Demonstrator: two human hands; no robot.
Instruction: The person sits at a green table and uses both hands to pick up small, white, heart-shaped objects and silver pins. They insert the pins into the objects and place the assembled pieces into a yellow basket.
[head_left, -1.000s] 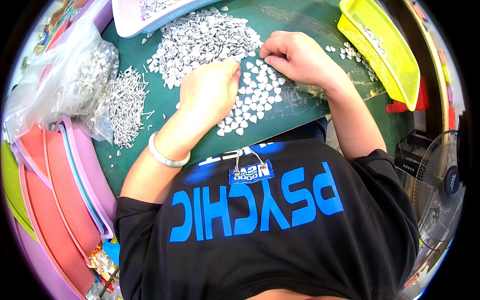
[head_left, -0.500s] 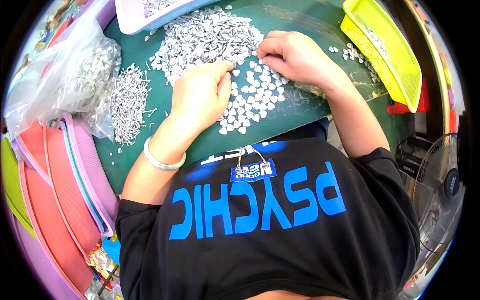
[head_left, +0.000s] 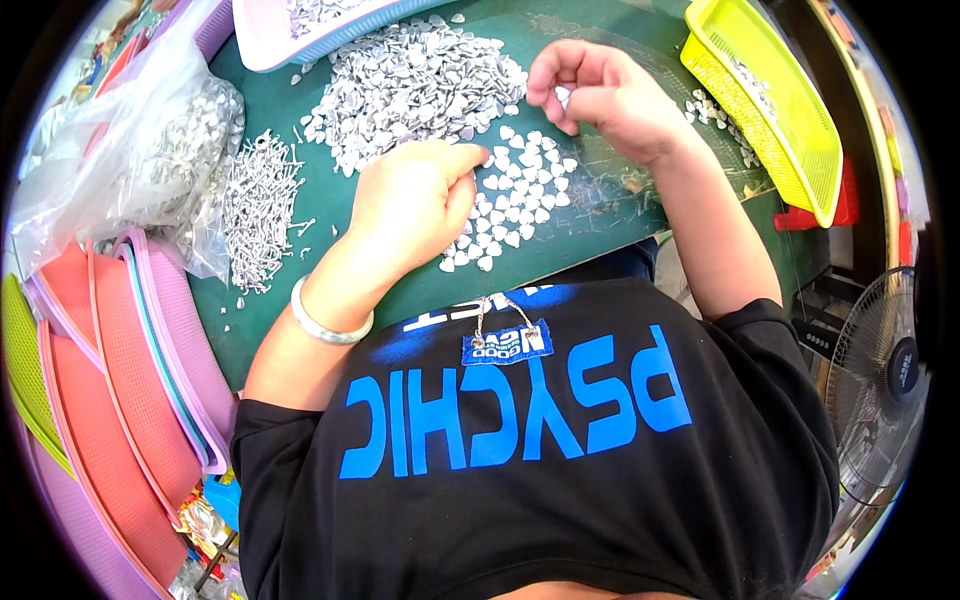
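Note:
Small silver heart-shaped pieces [head_left: 515, 195] lie loosely spread on the green table, to the right of my left hand [head_left: 415, 205]. That hand is curled palm down, its index fingertip at the edge of the spread pieces; whatever its folded fingers hold is hidden. My right hand [head_left: 605, 100] is raised just right of the big heap of silver hearts [head_left: 420, 80]. Its fingers are bent inward around at least one silver heart [head_left: 562, 97], which shows between the fingers and thumb.
Left of the heap lie a pile of small silver screw-like pins [head_left: 260, 205] and a clear plastic bag [head_left: 120, 170] of metal pieces. A pink-and-blue tray [head_left: 300, 45] stands behind. At right are a yellow-green basket [head_left: 775, 125] and a fan [head_left: 880, 390]. Stacked coloured baskets [head_left: 120, 370] stand at left.
My right hand has lifted and turned away from the heap's edge, showing a heart in its fingers. My left hand has shifted slightly right over the spread hearts.

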